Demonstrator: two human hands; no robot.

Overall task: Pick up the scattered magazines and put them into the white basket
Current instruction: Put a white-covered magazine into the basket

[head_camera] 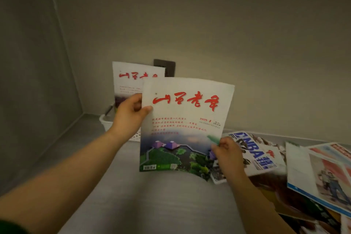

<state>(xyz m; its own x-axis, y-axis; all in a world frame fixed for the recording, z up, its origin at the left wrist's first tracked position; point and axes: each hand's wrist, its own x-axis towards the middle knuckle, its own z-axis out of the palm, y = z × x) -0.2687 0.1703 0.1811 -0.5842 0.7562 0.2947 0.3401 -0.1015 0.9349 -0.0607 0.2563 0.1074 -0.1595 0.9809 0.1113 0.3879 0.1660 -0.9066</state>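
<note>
Both hands (131, 118) (227, 153) pinch a red-titled magazine (187, 119) upright, hiding most of the white basket (106, 121).

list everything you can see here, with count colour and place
held magazine: one, white cover with red title, raised mid-frame
magazine in basket: one, white with red title, upright behind the held one
basket: one, white, far left against the wall
loose magazines: several, mixed colours, piled at right; exact count unclear
NBA magazine: one, white and blue, on that pile
wall plate: one, dark, on the wall
left hand: grips the held magazine's left edge
right hand: pinches its lower right edge
</note>
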